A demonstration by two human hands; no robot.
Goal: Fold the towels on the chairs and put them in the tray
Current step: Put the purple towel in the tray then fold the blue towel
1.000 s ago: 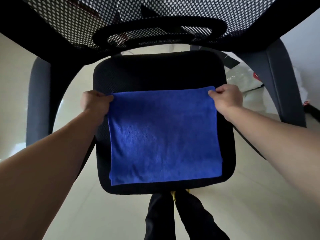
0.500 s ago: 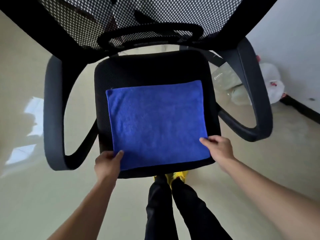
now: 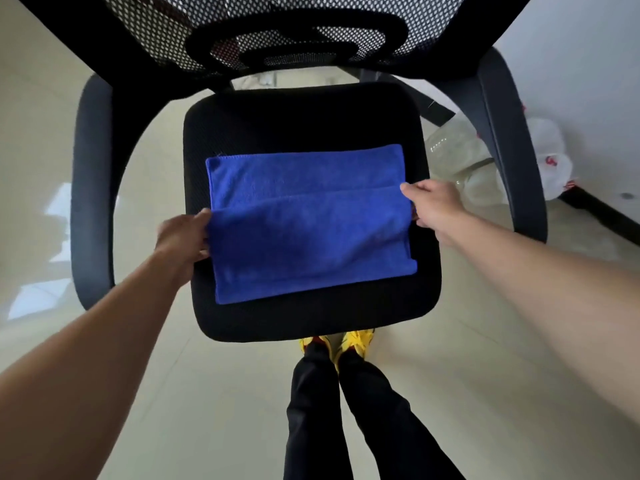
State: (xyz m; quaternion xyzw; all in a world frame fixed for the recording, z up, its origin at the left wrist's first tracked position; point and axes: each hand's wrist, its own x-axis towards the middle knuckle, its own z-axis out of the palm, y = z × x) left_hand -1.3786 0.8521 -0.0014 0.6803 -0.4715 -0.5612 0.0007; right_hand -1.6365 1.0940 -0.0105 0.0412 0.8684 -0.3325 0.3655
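Observation:
A blue towel point(image 3: 304, 230) lies on the black seat point(image 3: 304, 116) of an office chair. Its near half is lifted and carried over the far half, so the raised edge runs across the middle of the cloth. My left hand point(image 3: 181, 237) pinches the left end of that raised edge. My right hand point(image 3: 433, 206) pinches the right end. A strip of the far half still shows beyond the fold. No tray is in view.
The chair's mesh backrest point(image 3: 277, 29) fills the top, with dark armrests at the left point(image 3: 90, 188) and right point(image 3: 509, 140). White plastic bags point(image 3: 550, 161) lie on the floor by the right wall. My legs and yellow shoes point(image 3: 353, 341) stand just before the seat.
Both hands left the towel's far corners, took hold of the near edge, and have lifted it toward the backrest, folding the towel roughly in half.

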